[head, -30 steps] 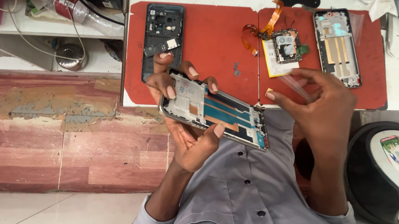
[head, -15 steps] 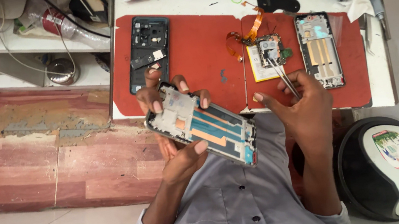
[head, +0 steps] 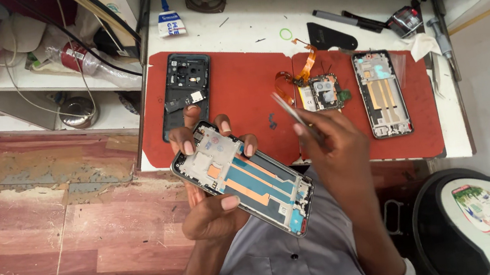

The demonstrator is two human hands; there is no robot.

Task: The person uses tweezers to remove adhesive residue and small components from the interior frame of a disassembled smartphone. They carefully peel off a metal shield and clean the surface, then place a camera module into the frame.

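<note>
Copper-and-teal innards are turned upward as the phone frame (head: pixel 244 182) is cradled off the desk in the left hand (head: pixel 213 209), its grip wrapped around both long edges so the open side is presented. Just right of it, tweezers (head: pixel 296 115) are pinched in the right hand (head: pixel 339 150). Beyond lie a red mat (head: pixel 245 93), a circuit board (head: pixel 323 92) and a second frame (head: pixel 382 94), unobstructed.

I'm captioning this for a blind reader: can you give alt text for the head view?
A left hand holds an opened phone frame while the right hand grips tweezers, above a red mat bearing a black back cover, a circuit board and another frame.
</note>
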